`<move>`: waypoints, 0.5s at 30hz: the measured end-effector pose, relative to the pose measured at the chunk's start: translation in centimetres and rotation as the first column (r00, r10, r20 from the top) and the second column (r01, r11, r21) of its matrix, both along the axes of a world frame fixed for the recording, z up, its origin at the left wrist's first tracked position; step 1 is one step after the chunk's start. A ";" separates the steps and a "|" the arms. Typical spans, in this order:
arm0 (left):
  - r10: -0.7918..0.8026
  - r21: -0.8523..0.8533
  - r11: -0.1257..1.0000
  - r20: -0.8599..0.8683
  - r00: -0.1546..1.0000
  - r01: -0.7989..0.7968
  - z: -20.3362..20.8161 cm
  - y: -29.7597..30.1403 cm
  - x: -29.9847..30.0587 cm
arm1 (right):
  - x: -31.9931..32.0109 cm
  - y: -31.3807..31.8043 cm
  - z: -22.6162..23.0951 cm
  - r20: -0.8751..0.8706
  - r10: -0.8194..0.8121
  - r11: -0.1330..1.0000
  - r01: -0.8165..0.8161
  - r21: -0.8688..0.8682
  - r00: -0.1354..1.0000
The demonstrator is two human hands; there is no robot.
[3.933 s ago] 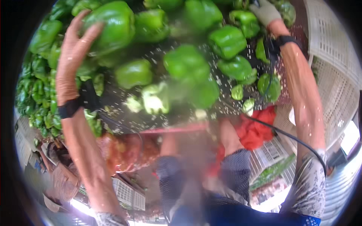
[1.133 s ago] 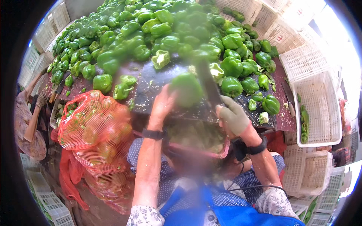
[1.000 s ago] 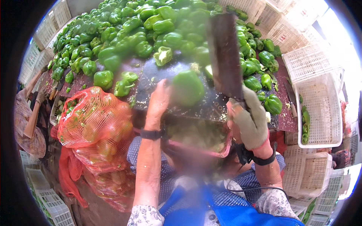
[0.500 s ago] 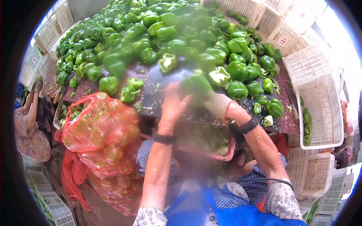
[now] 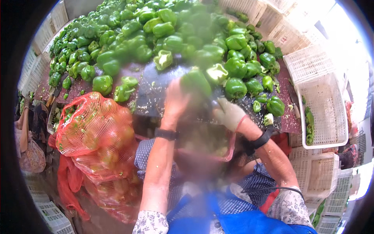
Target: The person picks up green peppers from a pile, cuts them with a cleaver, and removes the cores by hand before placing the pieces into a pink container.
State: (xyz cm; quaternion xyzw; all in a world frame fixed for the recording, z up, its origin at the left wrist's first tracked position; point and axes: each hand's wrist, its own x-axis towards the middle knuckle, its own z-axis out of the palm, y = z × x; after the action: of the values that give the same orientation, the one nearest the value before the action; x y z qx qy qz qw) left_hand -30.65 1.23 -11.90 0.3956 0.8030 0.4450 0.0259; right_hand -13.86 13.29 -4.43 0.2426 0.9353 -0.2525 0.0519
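Black-banded at the wrist, your bare left hand (image 5: 177,99) grasps the left side of a rounded green bell pepper (image 5: 198,82), long axis blurred; farther off, lower right, your beige-gloved right hand (image 5: 229,114) curls, its hold unclear.

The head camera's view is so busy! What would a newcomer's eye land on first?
Probably the great heap of green bell peppers spread across the far side of the table. Next, the bulging red mesh bag at the lower left, in front of the table. Then the middle, where the bare left hand is at a single pepper, with the pale-gloved right hand nearby, partly blurred.
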 end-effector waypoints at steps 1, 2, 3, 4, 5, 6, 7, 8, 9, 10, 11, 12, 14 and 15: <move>0.063 0.078 0.995 -0.113 0.992 -0.054 -2.2 -0.7 -1.0 | -1.0 -1.4 1.2 0.076 -0.015 1.000 0.014 0.011 0.997; 0.049 0.061 0.997 -0.067 0.997 -0.045 -1.6 -0.5 -1.0 | -1.0 -1.4 2.4 0.057 0.119 0.991 -0.122 0.046 0.991; 0.026 0.083 0.996 -0.112 0.993 -0.017 -0.9 0.1 -1.1 | -1.8 0.3 1.3 0.078 0.205 0.974 -0.212 0.081 0.976; 0.000 0.108 0.994 -0.152 0.988 0.016 -0.9 0.6 -0.8 | -1.8 1.6 0.0 0.105 0.286 0.948 -0.297 0.114 0.952; 0.034 0.097 0.995 -0.063 0.997 -0.028 -1.0 0.4 -1.1 | -1.5 1.0 -0.6 -0.092 0.334 0.932 -0.314 0.180 0.938; 0.043 0.099 0.994 -0.066 0.997 -0.036 -0.9 0.3 -0.9 | -1.7 1.2 -1.3 -0.029 0.309 0.945 -0.304 0.116 0.950; 0.028 0.050 0.998 -0.094 0.995 -0.023 -0.7 0.0 -0.7 | -1.6 1.1 -2.9 0.005 0.308 0.941 -0.306 0.144 0.951; 0.009 0.009 1.000 -0.119 0.993 -0.008 0.0 -0.1 -0.3 | -1.7 -0.2 -2.6 0.043 0.301 0.936 -0.304 0.179 0.953; -0.007 -0.026 1.000 -0.094 0.996 0.005 0.6 -0.2 0.6 | -1.1 -1.1 -1.6 0.030 0.153 0.983 -0.156 0.094 0.988; -0.035 -0.073 0.997 -0.141 0.989 0.025 1.7 -0.2 1.4 | -0.7 -0.1 -2.3 0.000 0.205 0.969 -0.203 0.142 0.979; -0.063 -0.097 0.994 -0.198 0.978 0.044 2.0 0.1 1.9 | -0.4 1.0 -3.1 -0.091 0.222 0.973 -0.214 0.092 0.971; -0.084 -0.132 0.990 -0.249 0.965 0.052 1.3 0.1 2.2 | -0.2 1.7 -3.9 -0.180 0.242 0.970 -0.240 0.031 0.954; -0.052 -0.023 0.999 -0.400 0.915 0.046 -1.0 0.1 2.1 | -0.1 2.2 -4.2 -0.239 0.275 0.956 -0.291 -0.034 0.932; -0.040 -0.062 0.998 -0.392 0.919 0.017 -1.0 0.5 1.8 | 0.1 2.8 -4.3 -0.279 0.289 0.938 -0.329 -0.106 0.916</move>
State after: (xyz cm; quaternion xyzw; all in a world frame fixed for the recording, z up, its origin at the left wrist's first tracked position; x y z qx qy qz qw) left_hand -28.81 1.69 -12.89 0.4872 0.7986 0.3330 -0.1178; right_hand -13.77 16.13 -8.78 0.0516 0.9387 -0.3405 -0.0134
